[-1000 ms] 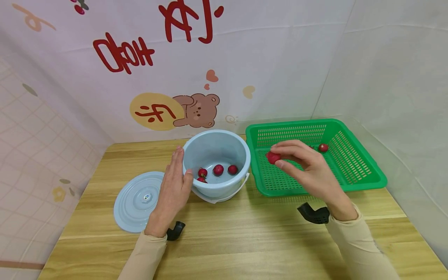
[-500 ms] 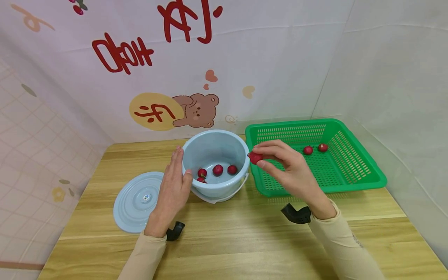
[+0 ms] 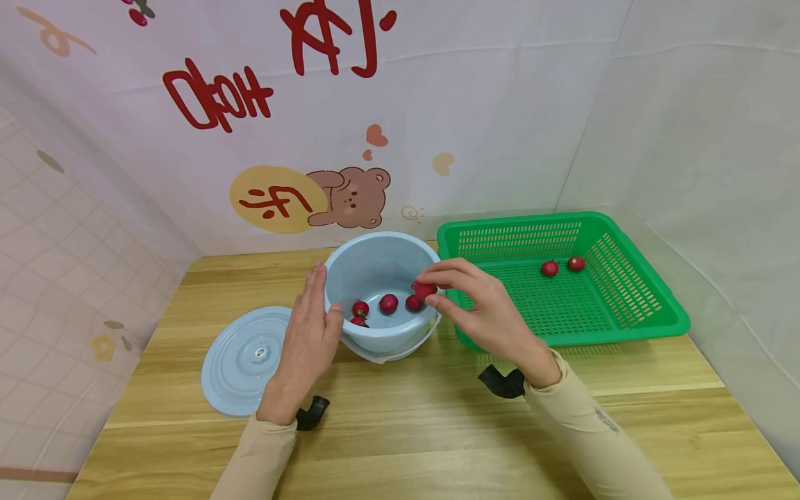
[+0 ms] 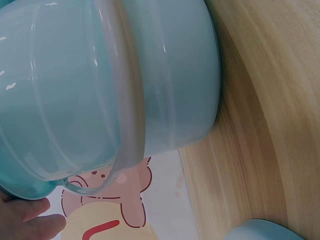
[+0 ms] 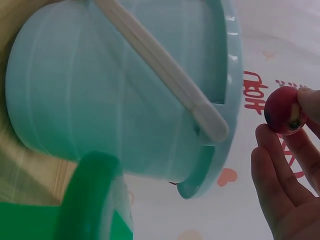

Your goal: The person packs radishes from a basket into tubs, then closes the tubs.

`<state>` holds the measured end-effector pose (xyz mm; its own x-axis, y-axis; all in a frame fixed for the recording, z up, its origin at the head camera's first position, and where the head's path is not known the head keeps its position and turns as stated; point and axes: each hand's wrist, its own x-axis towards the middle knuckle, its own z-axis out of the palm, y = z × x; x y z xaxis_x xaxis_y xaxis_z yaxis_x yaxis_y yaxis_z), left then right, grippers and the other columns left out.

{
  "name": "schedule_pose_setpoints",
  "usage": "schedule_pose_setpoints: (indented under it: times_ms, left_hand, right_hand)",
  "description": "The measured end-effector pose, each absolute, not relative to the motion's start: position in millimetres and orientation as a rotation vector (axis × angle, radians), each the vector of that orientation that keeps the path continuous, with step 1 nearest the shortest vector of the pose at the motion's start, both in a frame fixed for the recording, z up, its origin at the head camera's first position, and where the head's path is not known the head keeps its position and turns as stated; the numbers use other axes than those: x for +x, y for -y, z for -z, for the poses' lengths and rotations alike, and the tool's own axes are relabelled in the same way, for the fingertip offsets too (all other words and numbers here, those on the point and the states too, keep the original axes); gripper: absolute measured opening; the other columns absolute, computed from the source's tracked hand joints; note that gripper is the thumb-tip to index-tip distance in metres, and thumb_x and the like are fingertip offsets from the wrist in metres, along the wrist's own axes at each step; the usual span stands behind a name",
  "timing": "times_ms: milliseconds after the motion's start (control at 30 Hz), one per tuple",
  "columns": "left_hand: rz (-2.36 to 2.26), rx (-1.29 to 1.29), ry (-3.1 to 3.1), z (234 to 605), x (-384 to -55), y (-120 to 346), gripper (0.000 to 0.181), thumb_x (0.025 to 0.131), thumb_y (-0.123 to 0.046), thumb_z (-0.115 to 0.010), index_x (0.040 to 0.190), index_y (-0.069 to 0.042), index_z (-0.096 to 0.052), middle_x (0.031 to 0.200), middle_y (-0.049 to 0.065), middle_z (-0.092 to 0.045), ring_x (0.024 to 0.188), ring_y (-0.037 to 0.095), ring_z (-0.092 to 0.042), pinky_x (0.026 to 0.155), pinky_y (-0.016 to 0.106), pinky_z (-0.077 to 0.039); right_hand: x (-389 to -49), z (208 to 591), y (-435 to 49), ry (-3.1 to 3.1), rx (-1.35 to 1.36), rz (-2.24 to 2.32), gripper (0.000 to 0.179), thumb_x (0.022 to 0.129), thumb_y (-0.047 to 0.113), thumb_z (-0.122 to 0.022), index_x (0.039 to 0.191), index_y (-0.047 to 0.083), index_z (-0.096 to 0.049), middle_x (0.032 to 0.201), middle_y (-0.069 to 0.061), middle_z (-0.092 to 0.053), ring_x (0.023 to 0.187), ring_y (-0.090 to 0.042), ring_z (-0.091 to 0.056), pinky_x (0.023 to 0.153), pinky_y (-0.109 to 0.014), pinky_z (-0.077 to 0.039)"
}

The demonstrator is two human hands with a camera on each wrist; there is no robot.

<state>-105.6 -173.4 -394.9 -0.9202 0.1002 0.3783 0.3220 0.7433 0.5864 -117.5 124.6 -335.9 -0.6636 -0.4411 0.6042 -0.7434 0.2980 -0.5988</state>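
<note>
My right hand (image 3: 478, 305) pinches a red radish (image 5: 284, 110) between thumb and fingertips, over the right rim of a light blue bucket (image 3: 381, 340). Several radishes lie on the bucket's floor, one radish (image 3: 388, 303) near the middle. Against the bucket's left side rests my left hand (image 3: 309, 337), its fingers straight along the rim. In the left wrist view, only some fingertips (image 4: 37, 220) show at the lower left, by the bucket's rim. The bucket's white handle (image 5: 165, 75) hangs down at its front.
A green plastic basket (image 3: 650, 333) stands right of the bucket, with two radishes (image 3: 550, 268) toward its back right. Left of the bucket, a light blue lid (image 3: 234, 361) lies flat on the wooden table (image 3: 400, 430). A printed white curtain (image 3: 500, 111) hangs behind.
My right hand has carried the radish leftward from above the green basket to above the bucket. The left hand has stayed at the bucket's side.
</note>
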Motion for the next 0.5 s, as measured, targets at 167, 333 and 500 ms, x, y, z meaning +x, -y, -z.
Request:
schedule_pose_setpoints:
  times_ms: [167,333,500]
  left_hand:
    - [0.973,-0.324,2.626,394.2,-105.2,172.9,0.066,0.105,-0.027,-0.041,0.164,-0.004,-0.022,0.171,0.012,-0.022,0.158,0.028,-0.018,0.121,0.066,-0.019]
    - [0.969,-0.331,2.617,394.6,-105.7,173.7,0.066,0.106,-0.027,-0.041,0.164,-0.003,-0.023,0.171,0.012,-0.023,0.158,0.028,-0.018,0.121,0.065,-0.020]
    - [0.963,-0.330,2.618,395.2,-105.9,174.0,0.065,0.106,-0.027,-0.041,0.164,-0.003,-0.023,0.171,0.012,-0.023,0.158,0.029,-0.018,0.121,0.065,-0.020]
  right_hand:
    - [-119.3,339.9,-118.3,2.274,1.098,-1.230,0.032,0.093,0.004,-0.076,0.124,0.013,-0.074,0.126,0.002,-0.066,0.119,-0.016,-0.061,0.089,-0.027,-0.053]
    - [-121.3,343.2,-114.4,2.299,1.121,-1.182,0.031,0.094,0.006,-0.075,0.124,0.012,-0.074,0.127,0.002,-0.065,0.116,-0.015,-0.062,0.086,-0.028,-0.054]
    - [-123.3,344.5,-110.1,2.321,1.115,-1.141,0.030,0.092,0.007,-0.077,0.121,0.013,-0.075,0.125,0.001,-0.066,0.115,-0.015,-0.062,0.086,-0.031,-0.055]
